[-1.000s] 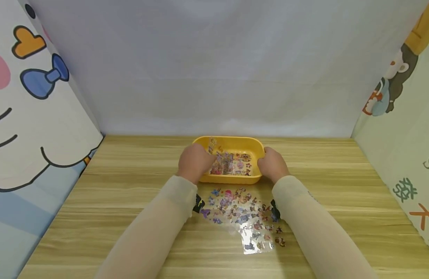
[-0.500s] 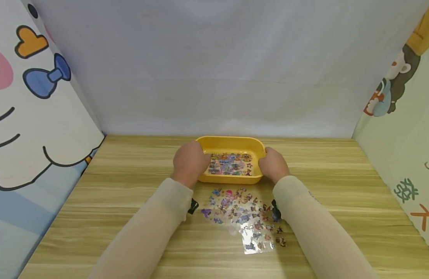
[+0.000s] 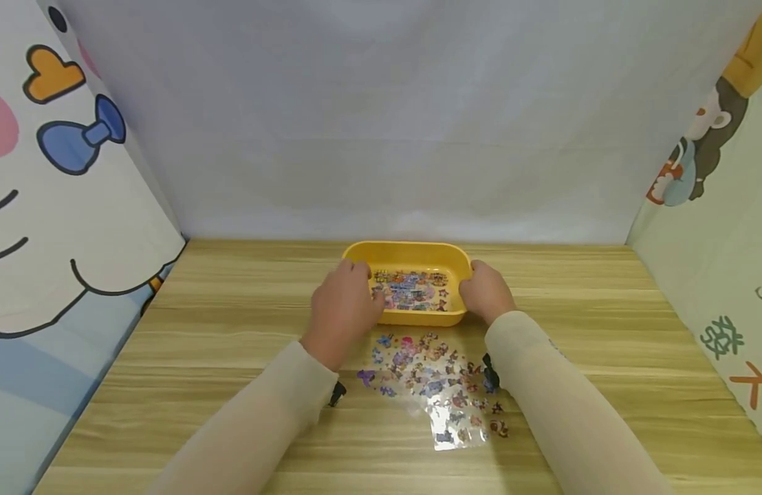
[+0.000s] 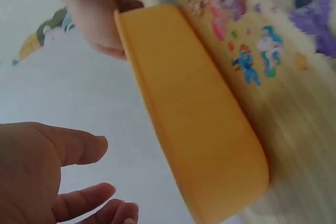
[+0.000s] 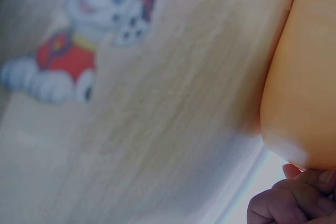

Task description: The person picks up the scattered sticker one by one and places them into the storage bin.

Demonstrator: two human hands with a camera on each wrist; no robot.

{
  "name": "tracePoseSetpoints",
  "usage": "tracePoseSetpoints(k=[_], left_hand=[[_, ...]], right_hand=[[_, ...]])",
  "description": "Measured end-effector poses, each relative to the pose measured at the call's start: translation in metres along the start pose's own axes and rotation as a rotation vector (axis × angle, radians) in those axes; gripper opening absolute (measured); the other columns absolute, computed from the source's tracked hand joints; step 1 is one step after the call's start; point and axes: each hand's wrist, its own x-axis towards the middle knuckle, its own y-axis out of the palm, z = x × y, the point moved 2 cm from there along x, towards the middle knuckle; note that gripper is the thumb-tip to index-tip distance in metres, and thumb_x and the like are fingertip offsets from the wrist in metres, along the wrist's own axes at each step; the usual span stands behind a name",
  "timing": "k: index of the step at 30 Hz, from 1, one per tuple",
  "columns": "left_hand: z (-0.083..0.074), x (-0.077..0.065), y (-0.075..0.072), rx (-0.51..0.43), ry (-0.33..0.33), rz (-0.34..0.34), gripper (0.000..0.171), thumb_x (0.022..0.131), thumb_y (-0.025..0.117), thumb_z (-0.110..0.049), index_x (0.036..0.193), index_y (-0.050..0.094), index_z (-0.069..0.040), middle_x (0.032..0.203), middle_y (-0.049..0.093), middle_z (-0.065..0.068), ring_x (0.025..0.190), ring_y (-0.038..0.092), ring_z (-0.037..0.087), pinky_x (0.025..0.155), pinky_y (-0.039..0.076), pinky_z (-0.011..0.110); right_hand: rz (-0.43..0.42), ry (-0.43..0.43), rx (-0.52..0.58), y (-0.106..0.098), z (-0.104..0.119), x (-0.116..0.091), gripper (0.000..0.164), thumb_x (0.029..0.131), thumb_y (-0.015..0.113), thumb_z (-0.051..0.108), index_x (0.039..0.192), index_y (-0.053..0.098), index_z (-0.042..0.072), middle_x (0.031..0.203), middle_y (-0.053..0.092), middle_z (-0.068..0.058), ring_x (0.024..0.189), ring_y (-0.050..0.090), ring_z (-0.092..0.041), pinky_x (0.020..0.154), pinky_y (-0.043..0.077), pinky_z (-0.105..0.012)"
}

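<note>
A yellow plastic tray (image 3: 418, 318) stands near the back of the table, and clear sticker sheets (image 3: 412, 289) with small cartoon figures lie inside it. At its right end my right hand (image 3: 487, 291) grips the rim, fingers curled as the right wrist view partly shows. My left hand (image 3: 346, 306) is by the left end, covering part of that rim. In the left wrist view its fingers are parted, hold nothing and stand apart from the tray wall (image 4: 194, 114). More clear sticker sheets (image 3: 430, 378) with colourful figures lie on the table in front of the tray, between my forearms.
The wood-grain table (image 3: 189, 385) runs back to a white cloth wall (image 3: 412, 137). Cartoon-printed panels flank it: the left panel (image 3: 78, 227) and the right panel (image 3: 715, 275). Each wrist carries a black strap piece, such as the left strap (image 3: 337, 394).
A second ago my left hand held a clear sticker sheet over the tray; the sheet now lies inside. That hand has drawn slightly toward me, fingers spreading. The right hand stays put.
</note>
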Motion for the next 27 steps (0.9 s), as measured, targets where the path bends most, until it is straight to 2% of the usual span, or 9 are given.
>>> tracePoseSetpoints(k=[3, 6, 10, 13, 15, 21, 27], left_hand=[[-0.004, -0.012, 0.008, 0.09, 0.076, -0.002, 0.042, 0.097, 0.072, -0.037, 0.121, 0.065, -0.005, 0.106, 0.06, 0.008, 0.074, 0.058, 0.021, 0.059, 0.054, 0.037], [-0.005, -0.025, 0.017, 0.16, 0.172, -0.011, 0.04, 0.096, 0.072, -0.037, 0.121, 0.067, -0.006, 0.101, 0.061, 0.007, 0.071, 0.058, 0.019, 0.056, 0.053, 0.037], [-0.003, -0.037, 0.026, 0.22, 0.337, 0.026, 0.041, 0.096, 0.072, -0.033, 0.126, 0.067, -0.006, 0.108, 0.064, 0.006, 0.085, 0.063, 0.021, 0.068, 0.057, 0.039], [0.002, -0.04, 0.033, 0.244, 0.464, 0.088, 0.039, 0.097, 0.071, -0.029, 0.128, 0.066, -0.008, 0.113, 0.064, 0.004, 0.094, 0.063, 0.019, 0.081, 0.057, 0.037], [0.005, -0.04, 0.036, 0.251, 0.526, 0.117, 0.037, 0.097, 0.07, -0.027, 0.13, 0.066, -0.011, 0.111, 0.063, 0.001, 0.094, 0.062, 0.018, 0.083, 0.055, 0.035], [0.011, -0.038, 0.044, 0.272, 0.641, 0.133, 0.043, 0.099, 0.065, -0.025, 0.14, 0.062, -0.013, 0.122, 0.066, 0.001, 0.102, 0.062, 0.018, 0.09, 0.053, 0.035], [0.02, -0.033, 0.058, 0.305, 0.689, 0.154, 0.039, 0.103, 0.06, -0.027, 0.139, 0.064, -0.013, 0.124, 0.067, 0.002, 0.105, 0.062, 0.02, 0.094, 0.051, 0.036]], right_hand=[[0.0, 0.0, 0.003, 0.0, 0.0, -0.001, 0.057, 0.104, 0.041, 0.013, 0.156, 0.032, -0.007, 0.147, 0.048, -0.029, 0.126, 0.054, -0.04, 0.11, 0.041, -0.054], [-0.001, -0.002, -0.001, 0.0, 0.0, -0.001, 0.055, 0.104, 0.041, 0.013, 0.155, 0.033, -0.007, 0.145, 0.05, -0.028, 0.123, 0.055, -0.039, 0.109, 0.042, -0.054], [0.002, -0.01, -0.006, 0.0, 0.0, -0.001, 0.055, 0.104, 0.041, 0.013, 0.154, 0.034, -0.008, 0.143, 0.052, -0.028, 0.121, 0.055, -0.039, 0.108, 0.043, -0.054], [0.001, -0.011, -0.011, 0.0, 0.0, 0.0, 0.056, 0.103, 0.041, 0.013, 0.155, 0.034, -0.008, 0.145, 0.05, -0.029, 0.125, 0.054, -0.041, 0.109, 0.041, -0.054], [0.001, -0.011, -0.017, 0.0, 0.0, -0.001, 0.056, 0.103, 0.041, 0.013, 0.155, 0.033, -0.008, 0.147, 0.049, -0.029, 0.127, 0.053, -0.041, 0.11, 0.04, -0.055], [0.0, -0.012, -0.018, 0.0, 0.001, -0.001, 0.054, 0.103, 0.042, 0.013, 0.153, 0.036, -0.008, 0.141, 0.053, -0.028, 0.119, 0.056, -0.039, 0.107, 0.043, -0.053], [0.0, -0.009, -0.013, 0.0, 0.002, -0.001, 0.055, 0.104, 0.042, 0.013, 0.154, 0.035, -0.008, 0.143, 0.052, -0.028, 0.121, 0.055, -0.039, 0.108, 0.043, -0.054]])
